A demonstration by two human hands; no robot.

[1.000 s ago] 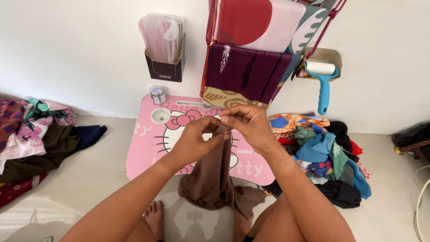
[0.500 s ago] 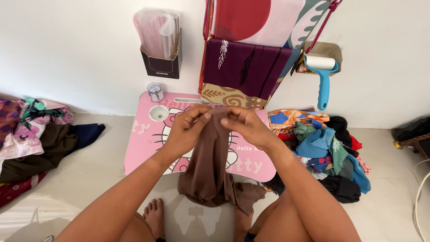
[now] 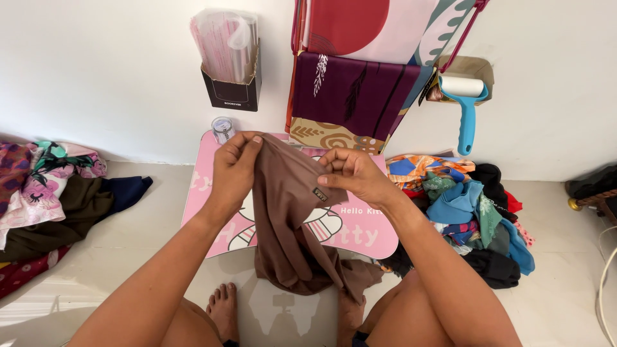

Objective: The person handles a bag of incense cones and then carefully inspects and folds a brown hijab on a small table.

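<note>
Compared with 1 second ago, the left hand and right hand, both pinched shut on the brown cloth, have drawn apart, spreading its top edge above the pink table.

Counts: 1 brown soft cloth w/ small dark tag, held by 2 hands, left hand & right hand. 1 pink cartoon-print lap table. 2 heaps of mixed-colour clothes: 1 at left, 1 at right. 1 blue-handled lint roller. 1 black wall box w/ plastic sleeves. 1 small clear jar. 2 bare feet visible.
</note>
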